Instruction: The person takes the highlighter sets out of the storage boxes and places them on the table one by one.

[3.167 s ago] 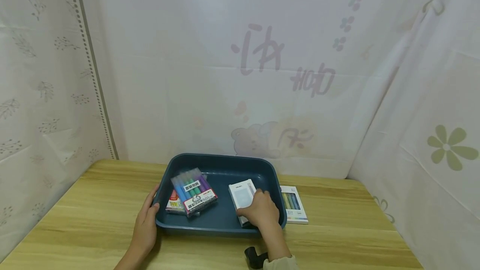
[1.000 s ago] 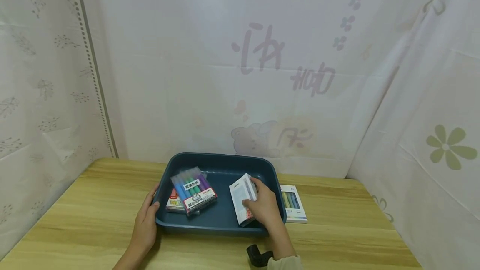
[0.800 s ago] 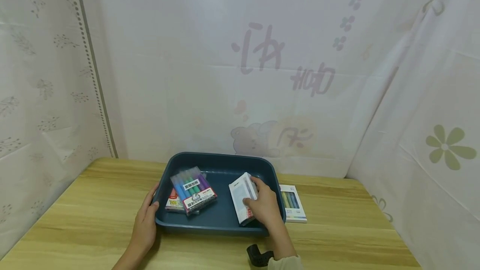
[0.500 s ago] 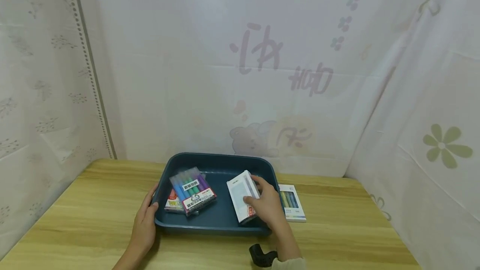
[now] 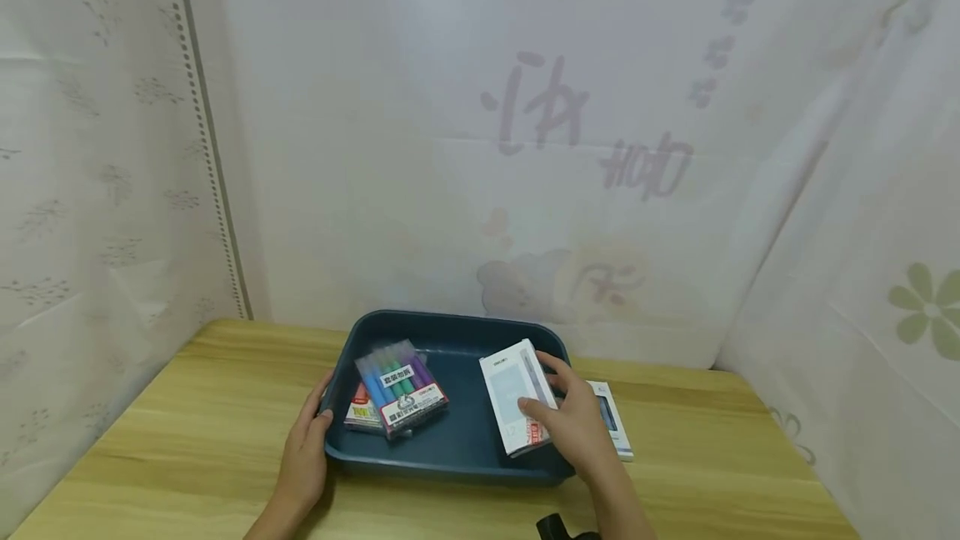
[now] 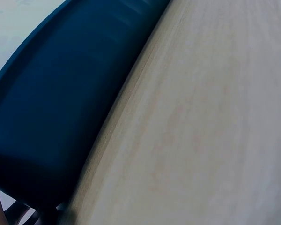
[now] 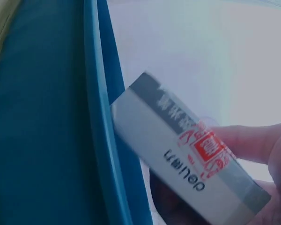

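Note:
In the head view, a dark blue plastic tray stands on the table. My left hand holds its left end, thumb at the rim; the tray's outer wall fills much of the left wrist view. My right hand grips a white deli pen box by its right side, thumb on the front face, tilted above the tray's right part. In the right wrist view the box's end shows a red sticker, close by the tray rim. A clear pack of coloured markers lies in the tray's left part, over a smaller red-and-yellow pack.
Another white box with a window lies on the wooden table, right of the tray and partly hidden by the right hand. A black angled piece shows near the right forearm. Patterned cloth hangs behind and at both sides.
My right hand has tilted and raised the pen box from the tray's floor. The left hand stays at the tray's left end. The whole head view has shifted slightly.

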`<state>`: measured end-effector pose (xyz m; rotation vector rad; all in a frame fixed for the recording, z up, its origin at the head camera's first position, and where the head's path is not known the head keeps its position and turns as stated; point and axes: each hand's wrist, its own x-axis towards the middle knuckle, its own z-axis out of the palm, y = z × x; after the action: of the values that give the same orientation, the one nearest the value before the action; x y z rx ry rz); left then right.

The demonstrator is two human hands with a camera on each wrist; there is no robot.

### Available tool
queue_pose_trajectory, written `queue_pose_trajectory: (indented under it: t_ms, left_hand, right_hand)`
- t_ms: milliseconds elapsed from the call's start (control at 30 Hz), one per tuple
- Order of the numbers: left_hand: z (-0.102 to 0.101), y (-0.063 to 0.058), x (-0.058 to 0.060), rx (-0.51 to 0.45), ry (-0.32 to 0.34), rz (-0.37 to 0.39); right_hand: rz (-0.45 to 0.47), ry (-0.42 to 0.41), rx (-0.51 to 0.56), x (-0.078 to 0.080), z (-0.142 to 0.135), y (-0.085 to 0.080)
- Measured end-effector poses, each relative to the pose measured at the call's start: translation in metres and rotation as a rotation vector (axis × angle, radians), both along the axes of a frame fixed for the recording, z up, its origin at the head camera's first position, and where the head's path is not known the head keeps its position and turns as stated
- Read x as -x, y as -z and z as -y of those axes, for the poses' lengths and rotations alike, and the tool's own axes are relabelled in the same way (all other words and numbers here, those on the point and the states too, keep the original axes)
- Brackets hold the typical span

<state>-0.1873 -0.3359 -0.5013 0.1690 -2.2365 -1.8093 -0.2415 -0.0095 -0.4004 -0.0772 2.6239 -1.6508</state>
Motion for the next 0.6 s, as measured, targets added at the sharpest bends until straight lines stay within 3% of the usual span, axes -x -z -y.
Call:
queue_pose_trajectory:
  t_ms: [400,600]
  left_hand:
    - [-0.002,-0.002,-0.002,0.025,-0.003,-0.014]
    - [-0.002,0.0,-0.001,0.021,-0.008,-0.036]
  right_hand:
    - [0.056,-0.02,0.131,0.003,-0.04,-0.005]
    - [0.038,-0.013,0.074,0.002,-0.059,-0.008]
